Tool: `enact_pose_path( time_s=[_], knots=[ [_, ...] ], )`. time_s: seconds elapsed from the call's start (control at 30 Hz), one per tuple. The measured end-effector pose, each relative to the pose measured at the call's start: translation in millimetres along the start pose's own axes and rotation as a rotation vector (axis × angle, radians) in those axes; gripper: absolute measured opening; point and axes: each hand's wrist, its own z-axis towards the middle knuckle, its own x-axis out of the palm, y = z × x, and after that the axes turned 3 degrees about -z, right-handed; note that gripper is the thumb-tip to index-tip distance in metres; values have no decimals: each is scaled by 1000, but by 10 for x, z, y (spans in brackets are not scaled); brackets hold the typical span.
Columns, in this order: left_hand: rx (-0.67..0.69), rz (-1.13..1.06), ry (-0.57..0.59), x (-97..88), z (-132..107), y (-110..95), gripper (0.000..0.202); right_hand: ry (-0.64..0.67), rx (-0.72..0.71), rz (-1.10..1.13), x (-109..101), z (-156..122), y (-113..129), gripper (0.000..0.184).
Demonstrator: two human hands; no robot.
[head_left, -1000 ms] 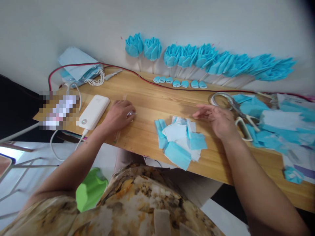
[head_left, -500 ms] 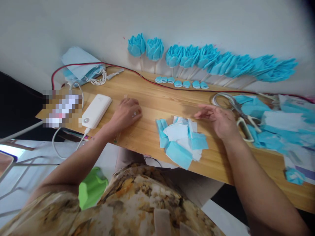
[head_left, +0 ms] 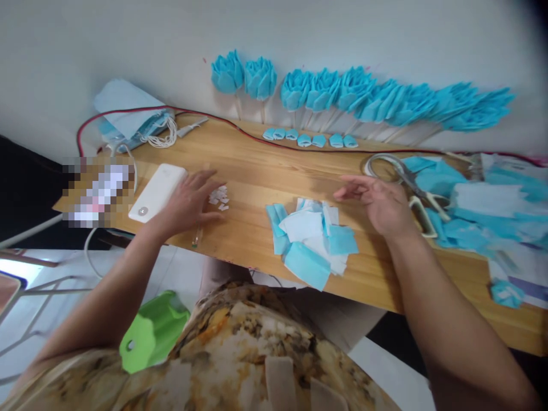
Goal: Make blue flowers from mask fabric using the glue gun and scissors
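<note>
My left hand (head_left: 190, 200) is spread with nothing in it, beside a small heap of white scraps (head_left: 219, 197) and next to a white power bank (head_left: 157, 191). Its fingers are apart. Over the right half of the table, my right hand (head_left: 379, 205) is held loosely with fingers partly curled and apart, holding nothing that I can see. Between the hands lies a pile of blue and white fabric pieces (head_left: 306, 225). Scissors (head_left: 422, 191) with pale handles lie just right of my right hand, by a coil of wire (head_left: 379, 162).
Several blue fabric flowers on sticks (head_left: 327, 91) lean along the wall, with a row of small blue folded pieces (head_left: 303, 140) before them. A red-black cable (head_left: 240, 130) crosses the table. Blue fabric scraps (head_left: 488, 200) cover the right end; a green bin (head_left: 154, 331) stands below.
My left hand has moved left toward the power bank and its fingers have spread, uncovering the white scraps. My right hand has stayed nearly in place. The view has shifted slightly.
</note>
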Motion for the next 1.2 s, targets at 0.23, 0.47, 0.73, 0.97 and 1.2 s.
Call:
enact_pose_path(
  time_s=[0.23, 0.47, 0.73, 0.97, 1.2],
  knots=[
    [33, -48, -89, 55, 9, 1, 63, 74, -127, -265, -32, -65, 298, 42],
    [245, -166, -202, -157, 277, -748, 42, 129, 11, -654, -42, -260, 542, 18],
    [523, -262, -76, 197, 501, -1470, 30, 164, -19, -717, 12, -311, 473, 12],
    [507, -195, -105, 296, 814, -1670, 32, 408, 5, -790, -38, -253, 527, 16],
    [539, -126, 32, 513, 915, -1754, 30, 418, -13, -850, -83, -419, 398, 30]
  ],
)
